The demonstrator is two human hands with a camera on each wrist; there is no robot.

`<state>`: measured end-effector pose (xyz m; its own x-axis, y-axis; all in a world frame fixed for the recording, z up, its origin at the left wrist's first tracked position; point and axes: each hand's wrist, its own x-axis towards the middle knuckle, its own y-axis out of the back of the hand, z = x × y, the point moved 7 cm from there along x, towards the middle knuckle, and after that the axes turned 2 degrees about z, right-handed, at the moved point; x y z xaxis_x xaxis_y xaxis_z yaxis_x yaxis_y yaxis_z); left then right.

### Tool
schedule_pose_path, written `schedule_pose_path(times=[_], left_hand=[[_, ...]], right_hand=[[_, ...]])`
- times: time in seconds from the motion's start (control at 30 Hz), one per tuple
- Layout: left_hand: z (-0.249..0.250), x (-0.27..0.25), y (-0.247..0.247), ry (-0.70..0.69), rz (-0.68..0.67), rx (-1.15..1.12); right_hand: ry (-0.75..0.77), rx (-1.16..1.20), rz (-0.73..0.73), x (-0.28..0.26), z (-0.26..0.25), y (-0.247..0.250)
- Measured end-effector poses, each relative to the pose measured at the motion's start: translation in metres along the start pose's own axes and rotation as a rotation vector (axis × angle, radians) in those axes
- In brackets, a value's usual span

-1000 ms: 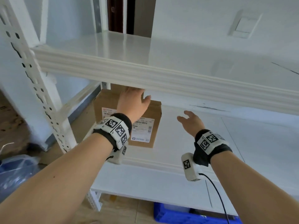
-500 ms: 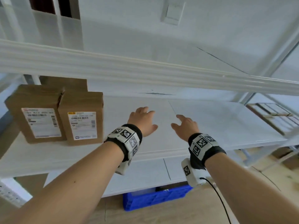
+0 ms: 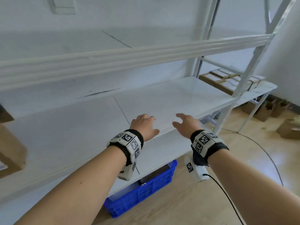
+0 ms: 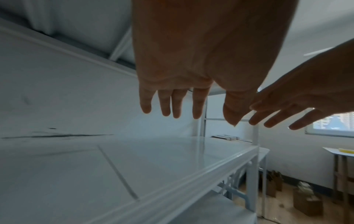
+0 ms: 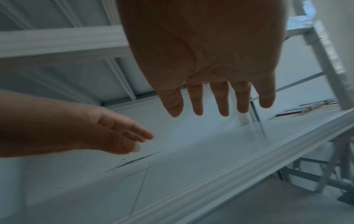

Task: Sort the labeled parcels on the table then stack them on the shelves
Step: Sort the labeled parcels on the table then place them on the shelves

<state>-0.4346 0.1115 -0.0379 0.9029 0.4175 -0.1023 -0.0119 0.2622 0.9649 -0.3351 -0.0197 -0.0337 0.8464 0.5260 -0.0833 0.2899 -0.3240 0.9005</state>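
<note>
Both hands hover empty over the white middle shelf [image 3: 178,98], palms down and fingers spread. My left hand [image 3: 144,122] is just left of my right hand [image 3: 185,122], a small gap between them. In the left wrist view the left hand [image 4: 178,103] has straight fingers above the bare shelf board [image 4: 153,163], with the right hand [image 4: 287,115] beside it. The right wrist view shows the right hand [image 5: 220,98] spread and the left hand [image 5: 118,133] lower left. A brown parcel [image 3: 9,150] stands on the shelf at the far left edge, mostly cut off. Several labeled parcels [image 3: 224,78] lie on a white table [image 3: 266,88] beyond the rack.
The upper shelf rail [image 3: 113,62] runs above my hands. A blue crate [image 3: 146,187] sits on the floor under the rack. Rack uprights [image 3: 240,88] stand at the right end. Cardboard boxes [image 3: 289,129] and a black cable [image 3: 267,156] lie on the wooden floor.
My left hand came off the parcel on the shelf. Both hands and the view swung right along the shelf, so the shelved parcels slid to the left edge of sight.
</note>
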Motion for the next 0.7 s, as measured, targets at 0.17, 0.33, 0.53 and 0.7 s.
schedule_pose_path(times=[0.17,0.33,0.53,0.7], left_hand=[[0.109,0.049,-0.028,-0.06,-0.02,0.001],[0.219,0.087,-0.049,-0.165,-0.019,-0.059],[0.313,0.133,-0.046,-0.283,0.065,-0.143],[0.37,0.189,-0.058,-0.335,0.067,-0.271]], right_hand=[[-0.027,0.048,0.051,0.018,0.1,0.047],[-0.077,0.097,0.133,0.03,0.19,0.091],[-0.16,0.235,0.338,0.052,0.27,0.145],[-0.194,0.262,0.348,0.086,0.323,0.168]])
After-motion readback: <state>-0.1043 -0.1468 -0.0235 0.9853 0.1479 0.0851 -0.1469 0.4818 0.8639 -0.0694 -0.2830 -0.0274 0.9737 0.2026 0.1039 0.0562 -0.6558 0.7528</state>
